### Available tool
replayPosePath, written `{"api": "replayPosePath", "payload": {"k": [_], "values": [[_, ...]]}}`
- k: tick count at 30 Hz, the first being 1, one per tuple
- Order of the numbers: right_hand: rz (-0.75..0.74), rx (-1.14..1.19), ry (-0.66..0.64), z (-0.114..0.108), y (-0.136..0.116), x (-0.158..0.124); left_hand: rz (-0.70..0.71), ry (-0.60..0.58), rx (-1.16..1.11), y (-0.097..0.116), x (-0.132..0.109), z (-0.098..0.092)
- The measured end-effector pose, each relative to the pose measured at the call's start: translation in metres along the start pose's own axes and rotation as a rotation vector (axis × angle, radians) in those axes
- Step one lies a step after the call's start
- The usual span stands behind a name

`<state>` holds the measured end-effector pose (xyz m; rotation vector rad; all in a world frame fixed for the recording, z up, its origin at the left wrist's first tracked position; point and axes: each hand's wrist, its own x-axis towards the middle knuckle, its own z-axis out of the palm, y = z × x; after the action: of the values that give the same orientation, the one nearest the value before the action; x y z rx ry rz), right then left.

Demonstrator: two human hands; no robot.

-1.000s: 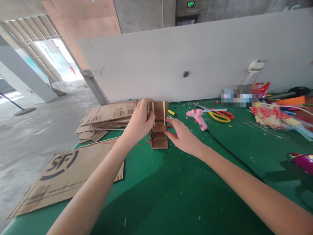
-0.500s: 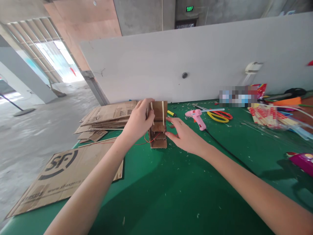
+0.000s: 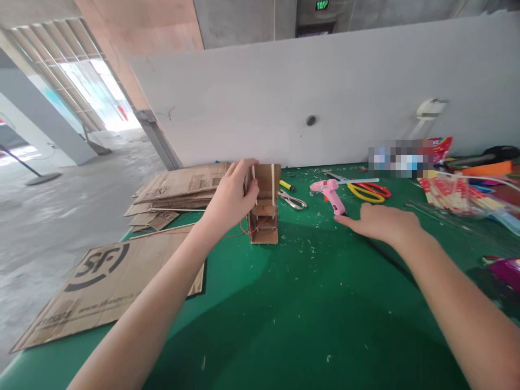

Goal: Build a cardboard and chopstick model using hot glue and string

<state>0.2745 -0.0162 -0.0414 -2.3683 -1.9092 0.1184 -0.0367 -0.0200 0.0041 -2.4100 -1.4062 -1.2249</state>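
Note:
A small brown cardboard structure (image 3: 266, 210) with stepped shelves stands upright on the green table. Two pale wooden sticks rise along its upper part, and thin red wires (image 3: 239, 234) trail from its left side. My left hand (image 3: 234, 190) grips its upper left edge between thumb and fingers. Farther right, my right hand (image 3: 382, 223) is over the table with nothing in it. Its thumb points away from the fingers, close to the handle of a pink glue gun (image 3: 330, 193). The glue gun lies on its side, a clear glue stick poking from its back.
Flat cardboard sheets (image 3: 182, 184) are stacked at the left, with a printed piece (image 3: 109, 292) in front. Pliers (image 3: 293, 200), a yellow tube (image 3: 286, 186) and red-and-yellow scissors (image 3: 369, 192) lie behind. Packaged sticks (image 3: 444, 192) are at right. A white panel (image 3: 260, 103) borders the table's back.
My right hand has left the side of the cardboard structure and moved right, near the glue gun. The pliers now show. My left hand keeps its grip.

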Motion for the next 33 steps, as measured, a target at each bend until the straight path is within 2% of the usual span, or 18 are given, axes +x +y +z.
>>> {"api": "replayPosePath", "payload": {"k": [2, 5, 8, 11, 13, 15, 18, 20, 26, 29, 31, 33], "values": [[-0.049, 0.097, 0.026, 0.018, -0.004, 0.010, 0.002, -0.002, 0.003, 0.001, 0.000, 0.000], [-0.162, 0.415, 0.101, 0.039, -0.008, 0.025, 0.001, 0.000, 0.006, 0.001, 0.000, 0.001], [-0.130, 0.612, 0.156, 0.050, -0.009, 0.036, -0.008, 0.008, 0.000, 0.000, 0.000, 0.002], [-0.144, 0.670, 0.106, 0.055, -0.016, 0.036, 0.001, 0.015, -0.001, 0.000, 0.000, 0.003], [-0.199, 0.627, 0.064, 0.058, -0.027, 0.030, 0.008, 0.015, 0.002, 0.001, 0.000, 0.003], [-0.299, 0.441, 0.067, 0.061, -0.039, 0.020, 0.004, 0.012, 0.001, 0.003, 0.000, 0.002], [-0.397, 0.094, 0.183, 0.067, -0.052, 0.009, -0.006, 0.009, -0.002, 0.004, 0.001, 0.002], [-0.417, -0.019, 0.229, 0.070, -0.056, 0.007, -0.010, 0.012, -0.001, 0.004, 0.001, 0.002], [-0.433, -0.013, 0.252, 0.070, -0.051, 0.012, -0.014, 0.009, 0.002, 0.005, 0.000, 0.002], [-0.382, 0.224, 0.324, 0.061, -0.043, 0.014, -0.022, 0.004, 0.005, 0.005, -0.001, 0.002], [-0.338, 0.431, 0.237, 0.051, -0.034, 0.013, -0.026, 0.003, 0.003, 0.005, -0.001, 0.002], [-0.313, 0.539, -0.023, 0.039, -0.024, 0.009, -0.021, 0.002, -0.003, 0.004, 0.000, 0.002]]}}
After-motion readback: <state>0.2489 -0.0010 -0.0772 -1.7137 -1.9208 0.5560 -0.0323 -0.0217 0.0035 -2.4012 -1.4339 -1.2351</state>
